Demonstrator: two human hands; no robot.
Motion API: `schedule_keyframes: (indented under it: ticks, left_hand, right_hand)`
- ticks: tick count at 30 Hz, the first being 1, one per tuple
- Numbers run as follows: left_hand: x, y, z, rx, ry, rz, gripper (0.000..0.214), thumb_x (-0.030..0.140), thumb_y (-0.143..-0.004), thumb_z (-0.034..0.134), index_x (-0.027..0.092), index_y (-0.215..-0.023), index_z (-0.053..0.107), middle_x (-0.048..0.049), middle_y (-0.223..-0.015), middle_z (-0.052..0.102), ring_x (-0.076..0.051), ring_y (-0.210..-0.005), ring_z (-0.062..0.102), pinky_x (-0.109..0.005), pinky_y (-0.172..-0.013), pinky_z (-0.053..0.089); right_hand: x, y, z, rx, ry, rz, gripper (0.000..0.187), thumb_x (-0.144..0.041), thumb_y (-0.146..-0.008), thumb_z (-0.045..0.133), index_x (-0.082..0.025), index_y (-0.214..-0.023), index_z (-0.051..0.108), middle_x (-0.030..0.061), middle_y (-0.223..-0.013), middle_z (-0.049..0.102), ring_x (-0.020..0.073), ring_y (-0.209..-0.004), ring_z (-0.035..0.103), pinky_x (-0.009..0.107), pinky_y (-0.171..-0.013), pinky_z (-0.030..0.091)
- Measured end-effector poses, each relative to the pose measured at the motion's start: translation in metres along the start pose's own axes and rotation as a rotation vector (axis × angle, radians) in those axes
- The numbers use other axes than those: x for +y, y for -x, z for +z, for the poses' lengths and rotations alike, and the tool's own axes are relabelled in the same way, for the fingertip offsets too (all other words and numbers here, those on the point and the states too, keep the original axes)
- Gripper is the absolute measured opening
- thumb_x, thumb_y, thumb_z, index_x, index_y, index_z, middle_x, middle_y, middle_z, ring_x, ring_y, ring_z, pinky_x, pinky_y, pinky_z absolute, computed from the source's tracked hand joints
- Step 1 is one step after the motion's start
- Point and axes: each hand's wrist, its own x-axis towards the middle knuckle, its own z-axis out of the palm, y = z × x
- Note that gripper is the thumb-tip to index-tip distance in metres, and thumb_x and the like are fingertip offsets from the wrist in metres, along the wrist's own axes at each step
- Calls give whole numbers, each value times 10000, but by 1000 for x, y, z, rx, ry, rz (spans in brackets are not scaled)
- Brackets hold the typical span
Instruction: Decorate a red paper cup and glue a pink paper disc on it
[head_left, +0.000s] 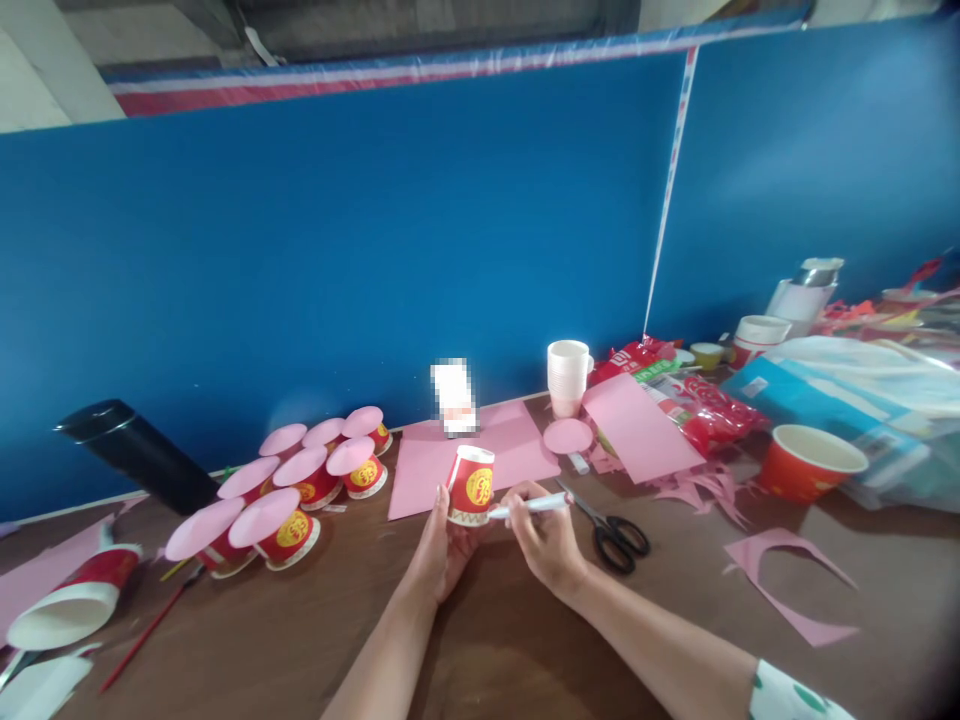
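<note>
In the middle of the head view my left hand (pixel 442 550) is closed around a red paper cup (pixel 471 487) with a yellow round emblem and a zigzag pattern along its lower band. My right hand (pixel 547 545) grips a white marker pen (pixel 534 505), its end pointing at the cup's lower edge. Whether the pen touches the cup I cannot tell. Just behind the cup lies a sheet of pink paper (pixel 420 475). Black-handled scissors (pixel 619 540) rest to the right of my right hand.
Several red cups topped with pink paper discs (pixel 300 465) stand at left, near a black bottle (pixel 142 455). A red brush (pixel 150 630) lies before them. Toward the right are stacked white cups (pixel 568 375), a pink sheet (pixel 641 430), paper scraps (pixel 795 610) and an orange-red tub (pixel 802 480).
</note>
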Motion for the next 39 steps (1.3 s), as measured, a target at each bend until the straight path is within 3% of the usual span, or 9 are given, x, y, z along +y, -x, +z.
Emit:
schedule_keyframes:
  ticks: [5,11,15,20,24,28,32,36,39]
  left_hand:
    - [2,2,-3,1,25,-33,458,510,-833,444,139,-1061,585,-94,-953,693,-219,-850,664,-318,-761,524]
    - [6,9,3,-121,61,-125,546,559,-838,377,134,-1119,574,-120,-1033,666,-217,-916,641,-298,-763,516]
    - [5,12,7,-221,53,-195,595,577,-846,318,122,-1132,573,-134,-1059,655,-206,-874,647,-301,-735,517]
    - [3,12,7,-280,3,-227,647,593,-844,281,104,-1185,534,-159,-1067,644,-227,-915,635,-296,-720,505]
    - [1,11,7,-313,-2,-227,660,615,-831,274,132,-1213,511,-157,-1108,624,-248,-997,600,-343,-803,473]
    - [0,10,7,-291,-5,-134,629,617,-818,321,187,-1248,481,-152,-1200,568,-268,-1038,571,-412,-886,421]
    - [-2,9,8,-260,-24,-23,490,478,-841,451,254,-1276,445,-117,-1281,510,-267,-1098,530,-446,-942,376]
    - [-3,10,6,-268,-39,16,450,311,-846,523,300,-1284,419,-89,-1297,495,-251,-1125,513,-459,-964,354]
    - [-4,10,5,-252,-36,27,434,301,-848,522,310,-1272,429,-85,-1291,497,-243,-1102,531,-462,-957,360]
  right_hand:
    - [5,-4,-1,137,-99,39,227,-317,-894,436,-174,-1006,573,38,-773,633,135,-640,579,242,-609,491]
    - [9,-7,0,50,-97,75,350,-317,-861,508,-200,-1190,514,97,-1063,625,210,-961,601,325,-822,498]
    - [10,-4,1,-40,-129,94,472,-327,-814,580,-207,-1254,458,92,-1092,612,227,-1008,584,325,-822,508]
    - [6,-3,2,-32,-228,115,421,-333,-809,581,-202,-1203,511,92,-1118,608,233,-999,590,325,-798,525]
    - [5,-4,3,-3,-240,129,397,-346,-803,582,-190,-1166,536,103,-1144,595,245,-1019,579,343,-810,524]
    - [14,-8,2,136,-221,158,412,-355,-787,600,-180,-1153,529,103,-1102,610,240,-980,594,341,-788,528]
    - [22,-12,1,225,-197,195,406,-379,-782,602,-182,-1129,522,97,-1064,609,232,-976,588,334,-789,519]
    - [22,-11,2,211,-191,213,408,-393,-778,602,-184,-1116,512,90,-1059,606,225,-960,589,312,-760,523]
    - [22,-9,4,187,-186,224,405,-395,-777,604,-184,-1109,506,85,-1042,611,220,-943,599,302,-751,526]
